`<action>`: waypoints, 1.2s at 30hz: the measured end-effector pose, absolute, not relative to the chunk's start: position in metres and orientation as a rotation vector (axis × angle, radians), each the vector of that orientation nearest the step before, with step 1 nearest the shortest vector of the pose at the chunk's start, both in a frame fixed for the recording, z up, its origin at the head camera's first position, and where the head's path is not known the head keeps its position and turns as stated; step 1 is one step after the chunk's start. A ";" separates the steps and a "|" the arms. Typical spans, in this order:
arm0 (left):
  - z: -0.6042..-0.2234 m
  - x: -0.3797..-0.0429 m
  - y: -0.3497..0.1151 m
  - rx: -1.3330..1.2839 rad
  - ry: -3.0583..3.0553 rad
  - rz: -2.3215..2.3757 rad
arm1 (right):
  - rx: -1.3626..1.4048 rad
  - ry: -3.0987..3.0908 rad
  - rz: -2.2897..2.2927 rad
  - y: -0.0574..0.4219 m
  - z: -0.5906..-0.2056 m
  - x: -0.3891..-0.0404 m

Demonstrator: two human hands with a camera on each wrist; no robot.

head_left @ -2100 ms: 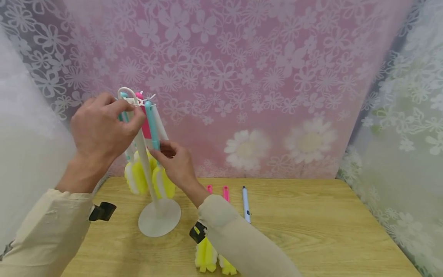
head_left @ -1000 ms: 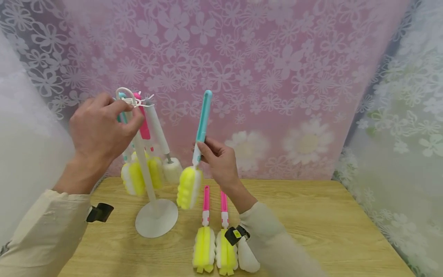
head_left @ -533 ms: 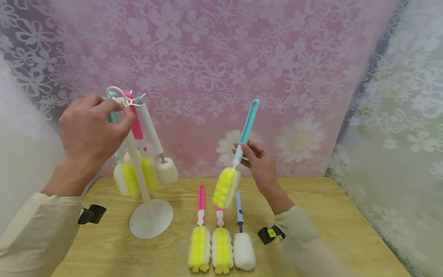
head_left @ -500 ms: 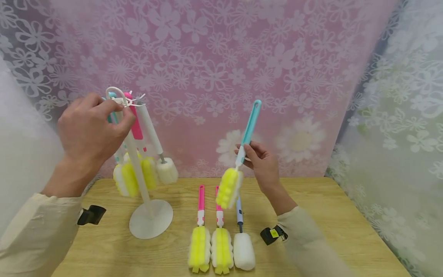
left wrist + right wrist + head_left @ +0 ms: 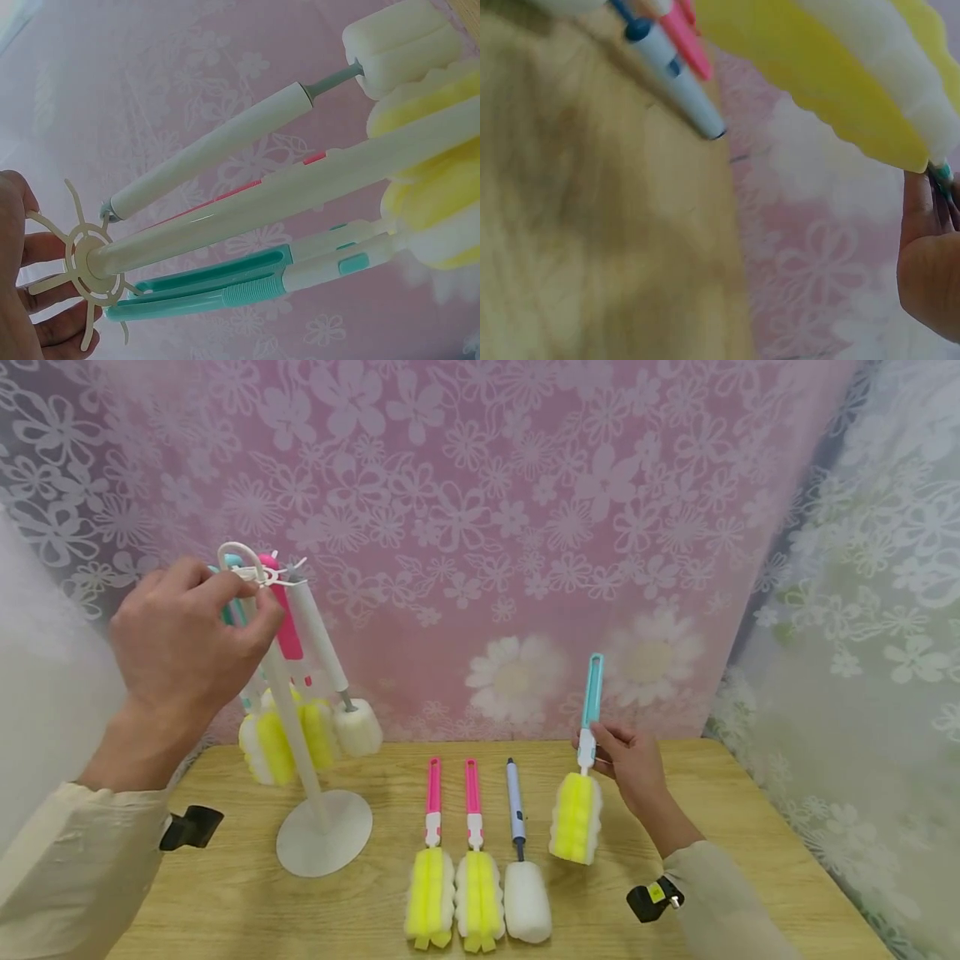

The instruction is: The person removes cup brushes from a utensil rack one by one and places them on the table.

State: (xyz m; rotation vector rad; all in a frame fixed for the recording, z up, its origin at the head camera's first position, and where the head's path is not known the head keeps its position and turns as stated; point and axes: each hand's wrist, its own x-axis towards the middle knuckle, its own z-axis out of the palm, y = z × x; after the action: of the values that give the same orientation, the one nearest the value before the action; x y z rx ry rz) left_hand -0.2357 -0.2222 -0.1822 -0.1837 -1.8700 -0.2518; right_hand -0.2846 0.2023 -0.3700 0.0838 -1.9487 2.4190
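Note:
At the left of the head view, my left hand (image 5: 187, 635) pinches the hooked top of a white hanging stand (image 5: 324, 835) with thumb and forefinger. Its round base rests on the table. From the hooks hang a white-handled sponge brush (image 5: 318, 639), a pink-handled brush (image 5: 289, 631) and two teal-handled brushes (image 5: 217, 292), the latter side by side in the left wrist view. Over on the right, my right hand (image 5: 637, 768) grips another teal-handled bottle brush (image 5: 576, 818) at its white neck. The brush stands nearly upright, yellow-and-white sponge downward, close over the table.
Two pink-handled sponge brushes (image 5: 430, 893) and a blue-handled brush with a white sponge (image 5: 527, 902) lie in a row on the wooden table (image 5: 675, 902). A flowered pink curtain (image 5: 525, 568) closes off the back.
My right hand has taken the teal-handled brush off the stand, carried it right past the row and lowered it toward the table. My left hand has stayed on the stand's top.

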 end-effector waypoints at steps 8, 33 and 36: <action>-0.181 -0.234 -0.223 -0.177 -1.869 -0.252 | 0.070 -2.279 2.398 0.224 -0.430 -0.286; -0.182 -0.234 -0.222 -0.169 -1.864 -0.279 | -0.203 -2.518 2.317 0.203 -0.465 -0.265; -0.183 -0.234 -0.222 -0.169 -1.860 -0.275 | -0.235 -2.513 2.306 0.200 -0.467 -0.265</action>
State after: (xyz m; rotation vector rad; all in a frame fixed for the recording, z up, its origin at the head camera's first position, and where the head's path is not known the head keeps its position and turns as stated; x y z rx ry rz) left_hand -0.2344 -0.2224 -0.1825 -0.1688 -1.8603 -0.2747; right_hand -0.2652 0.2002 -0.4673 -0.2355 -2.5125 2.3056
